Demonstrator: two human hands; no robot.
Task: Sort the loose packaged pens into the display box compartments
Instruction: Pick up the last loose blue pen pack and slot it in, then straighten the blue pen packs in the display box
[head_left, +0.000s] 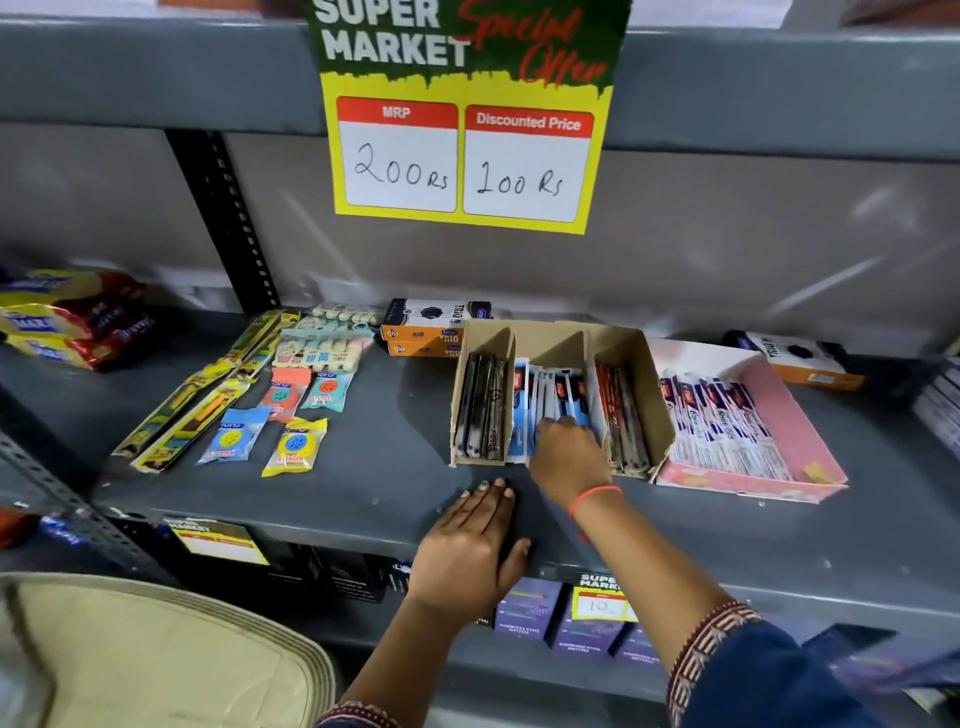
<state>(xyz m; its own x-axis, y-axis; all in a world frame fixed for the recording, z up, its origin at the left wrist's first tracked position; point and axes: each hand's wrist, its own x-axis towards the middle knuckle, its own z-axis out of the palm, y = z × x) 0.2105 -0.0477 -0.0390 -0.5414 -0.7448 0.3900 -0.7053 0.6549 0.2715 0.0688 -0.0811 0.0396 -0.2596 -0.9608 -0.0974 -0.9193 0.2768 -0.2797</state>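
Note:
A brown cardboard display box (647, 364) with three compartments stands on the grey shelf (395, 467). Black packaged pens (483, 410) fill its left compartment, blue packaged pens (550, 395) the middle one, red packaged pens (621, 410) the right one. My right hand (569, 457) reaches into the front of the middle compartment, its fingers pressed down on the blue packs. I cannot tell whether it grips one. My left hand (470, 551) lies flat, palm down, on the shelf's front edge below the box, holding nothing.
A pink box (795, 415) of purple-and-white packaged pens sits right of the display box. Orange pen cartons (431, 327) stand behind it. Erasers, sharpeners and long yellow packs (249, 395) lie to the left. A yellow price sign (462, 119) hangs above. Purple boxes (530, 608) sit on the shelf below.

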